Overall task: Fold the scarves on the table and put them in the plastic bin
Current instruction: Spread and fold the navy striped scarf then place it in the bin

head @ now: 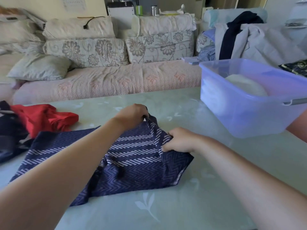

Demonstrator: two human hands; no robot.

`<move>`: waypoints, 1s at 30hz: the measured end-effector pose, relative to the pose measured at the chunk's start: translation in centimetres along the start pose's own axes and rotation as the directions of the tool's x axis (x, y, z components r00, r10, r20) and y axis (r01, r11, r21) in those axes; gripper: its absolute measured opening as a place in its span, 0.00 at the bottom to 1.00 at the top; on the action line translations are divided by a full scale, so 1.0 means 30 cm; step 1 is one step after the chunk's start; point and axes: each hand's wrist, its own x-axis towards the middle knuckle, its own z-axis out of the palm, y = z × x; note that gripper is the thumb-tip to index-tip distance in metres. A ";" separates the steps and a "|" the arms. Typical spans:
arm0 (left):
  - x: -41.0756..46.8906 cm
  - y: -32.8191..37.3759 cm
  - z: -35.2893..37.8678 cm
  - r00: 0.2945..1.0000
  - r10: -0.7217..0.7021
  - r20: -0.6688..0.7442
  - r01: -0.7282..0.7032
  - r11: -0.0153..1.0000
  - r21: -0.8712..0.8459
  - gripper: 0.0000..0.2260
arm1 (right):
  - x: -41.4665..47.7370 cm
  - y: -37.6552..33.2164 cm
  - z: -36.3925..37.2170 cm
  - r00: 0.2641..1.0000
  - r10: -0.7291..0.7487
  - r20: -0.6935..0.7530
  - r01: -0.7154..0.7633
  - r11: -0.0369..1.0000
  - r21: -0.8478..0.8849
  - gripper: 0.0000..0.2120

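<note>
A navy scarf with white zigzag stripes (132, 156) lies partly folded in the middle of the pale green table (182, 205). My left hand (132, 113) grips its raised far edge. My right hand (179, 141) pinches a fold on its right side. A translucent blue plastic bin (245, 120) stands at the right of the table, with a white folded item (245, 85) inside it. A red scarf (44, 117) and a dark one with white marks (10, 130) lie bunched at the left edge.
A sofa with floral cushions (108, 78) runs along the table's far side. Clothes are piled on a seat (249, 37) behind the bin. A dark patterned item (295, 67) lies at the far right.
</note>
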 end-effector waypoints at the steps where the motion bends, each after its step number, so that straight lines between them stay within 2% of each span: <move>1: -0.039 -0.025 -0.013 0.999 -0.029 -0.016 0.029 1.000 -0.009 0.11 | -0.004 -0.047 0.021 1.000 -0.005 0.020 0.005 0.999 0.032 0.16; 4: -0.150 -0.110 -0.034 0.992 -0.119 -0.047 0.117 0.992 -0.037 0.12 | -0.003 -0.188 0.118 0.997 0.003 0.078 -0.015 0.988 0.155 0.21; 6: -0.216 -0.178 -0.034 0.986 -0.162 -0.047 0.158 0.984 -0.077 0.13 | 0.013 -0.269 0.203 0.997 -0.007 0.073 -0.005 0.986 0.169 0.23; 12: -0.354 -0.349 -0.007 0.953 -0.302 0.007 0.299 0.941 -0.159 0.17 | 0.045 -0.420 0.405 0.996 -0.024 0.082 0.006 0.977 0.215 0.10; 15: -0.413 -0.416 0.047 0.943 -0.307 0.131 0.321 0.942 -0.101 0.21 | 0.049 -0.468 0.462 0.981 0.000 0.195 -0.061 0.950 0.307 0.09; 16: -0.433 -0.426 0.068 0.930 -0.324 0.171 0.339 0.938 -0.067 0.23 | 0.052 -0.480 0.473 0.972 0.004 0.234 -0.084 0.938 0.336 0.12; 18: -0.470 -0.432 0.094 0.918 -0.358 0.172 0.365 0.931 -0.008 0.25 | 0.062 -0.497 0.483 0.958 0.003 0.286 -0.115 0.920 0.376 0.18; 19: -0.487 -0.425 0.100 0.922 -0.364 0.130 0.367 0.930 0.004 0.25 | 0.067 -0.501 0.484 0.960 -0.007 0.280 -0.101 0.923 0.370 0.17; 20: -0.501 -0.414 0.103 0.927 -0.367 0.073 0.368 0.930 0.001 0.25 | 0.073 -0.502 0.484 0.969 -0.028 0.245 -0.058 0.939 0.339 0.14; 22: -0.532 -0.383 0.102 0.922 -0.386 0.021 0.386 0.921 -0.047 0.24 | 0.079 -0.496 0.484 0.990 -0.101 0.096 0.087 0.986 0.143 0.09; 24: -0.566 -0.352 0.092 0.890 -0.432 0.146 0.445 0.894 -0.063 0.23 | 0.082 -0.480 0.496 0.978 -0.204 -0.041 0.199 0.975 -0.099 0.12; 27: -0.642 -0.324 0.084 0.826 -0.484 0.290 0.499 0.866 0.026 0.24 | 0.066 -0.461 0.552 0.936 -0.352 -0.007 0.327 0.875 -0.356 0.24; 30: -0.733 -0.291 0.063 0.843 -0.492 0.215 0.509 0.861 -0.024 0.24 | 0.035 -0.458 0.602 0.926 -0.370 0.079 0.352 0.763 -0.542 0.29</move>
